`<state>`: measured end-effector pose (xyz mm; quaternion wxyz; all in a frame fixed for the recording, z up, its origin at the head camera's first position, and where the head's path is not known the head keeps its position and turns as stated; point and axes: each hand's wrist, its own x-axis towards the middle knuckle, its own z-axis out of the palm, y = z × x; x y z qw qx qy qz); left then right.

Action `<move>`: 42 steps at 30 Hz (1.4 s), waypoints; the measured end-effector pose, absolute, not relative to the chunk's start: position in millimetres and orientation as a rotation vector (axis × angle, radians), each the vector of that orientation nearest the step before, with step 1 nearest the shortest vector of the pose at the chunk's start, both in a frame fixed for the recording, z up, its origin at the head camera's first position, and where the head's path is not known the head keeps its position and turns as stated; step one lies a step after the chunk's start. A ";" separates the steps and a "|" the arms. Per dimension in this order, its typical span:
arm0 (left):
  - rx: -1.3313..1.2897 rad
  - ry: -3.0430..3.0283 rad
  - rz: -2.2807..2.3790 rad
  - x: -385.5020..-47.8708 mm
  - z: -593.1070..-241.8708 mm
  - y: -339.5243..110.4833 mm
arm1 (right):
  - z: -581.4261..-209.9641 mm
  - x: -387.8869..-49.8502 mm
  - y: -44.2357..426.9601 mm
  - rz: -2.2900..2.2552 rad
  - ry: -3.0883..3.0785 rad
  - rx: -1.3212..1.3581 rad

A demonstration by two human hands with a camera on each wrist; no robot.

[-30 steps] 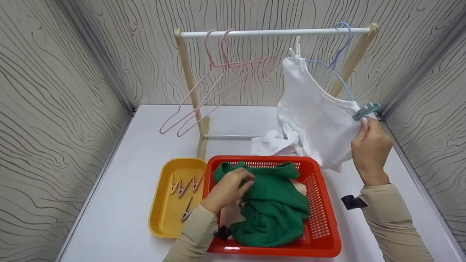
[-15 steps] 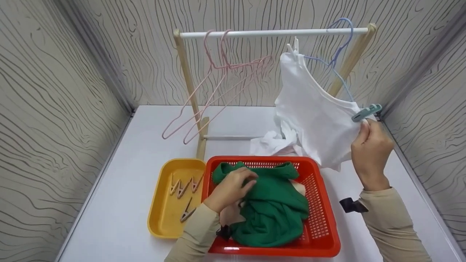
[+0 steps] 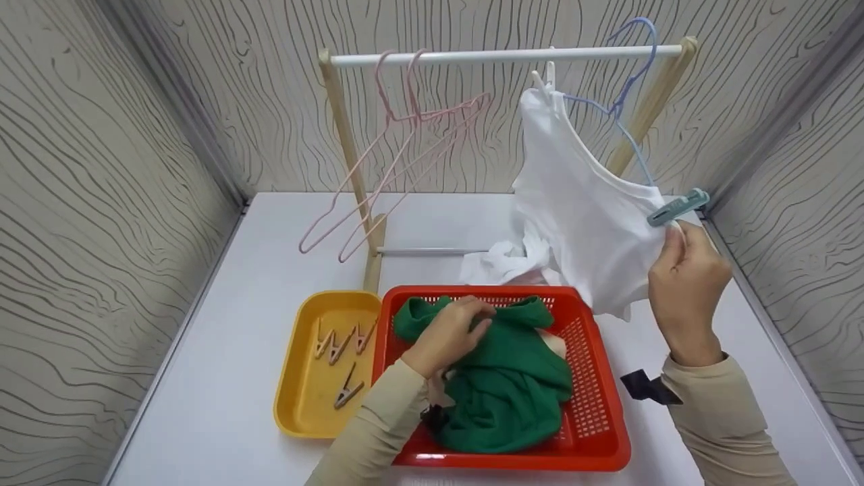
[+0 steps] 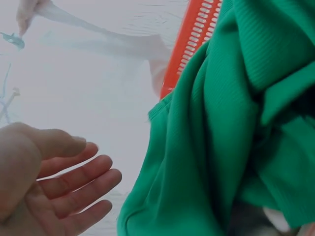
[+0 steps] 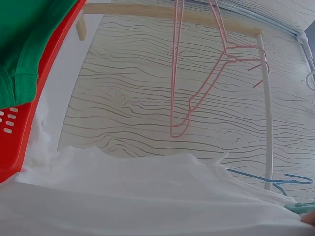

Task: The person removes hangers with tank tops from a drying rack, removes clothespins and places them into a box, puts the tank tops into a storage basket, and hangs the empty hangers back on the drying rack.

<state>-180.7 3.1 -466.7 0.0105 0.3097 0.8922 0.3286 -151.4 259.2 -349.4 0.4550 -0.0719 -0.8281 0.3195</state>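
Note:
My right hand (image 3: 690, 290) pinches the shoulder edge of a white shirt (image 3: 587, 196), just below a teal clothespin (image 3: 677, 207). The shirt is on a blue hanger (image 3: 622, 108), whose hook is at the right end of the rack's rod. A white clothespin (image 3: 543, 82) clips the shirt's other shoulder. Over the red basket, my left hand (image 3: 451, 336) hovers above a green garment (image 3: 506, 398). In the left wrist view its fingers (image 4: 81, 184) are loosely bent, hold nothing and stand apart from the green cloth. Only a fingertip of the right hand shows in the right wrist view.
Two pink hangers (image 3: 405, 121) hang from the left of the rod (image 3: 499, 56). Beside the red basket (image 3: 607, 405), a yellow tray (image 3: 287, 378) holds several clothespins (image 3: 347, 391). More white cloth (image 3: 503, 262) lies on the table behind the basket. Patterned walls enclose the table.
My left hand has shifted right and slightly up over the green garment. The blue hanger's hook has risen a little against the rod, while my right hand keeps its pinch on the shirt.

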 end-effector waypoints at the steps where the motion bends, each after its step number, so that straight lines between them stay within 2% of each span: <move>1: 0.967 2.784 1.020 -181.8 -466.5 5.8 | -349.0 -150.4 257.9 0.791 -2.044 -0.176; 16: 0.991 2.841 0.943 -223.4 -463.3 37.8 | -350.0 -143.5 252.0 0.819 -2.057 -0.178; 42: 0.730 2.895 0.502 -289.7 -478.1 83.6 | -349.6 -138.6 249.2 0.839 -2.040 -0.202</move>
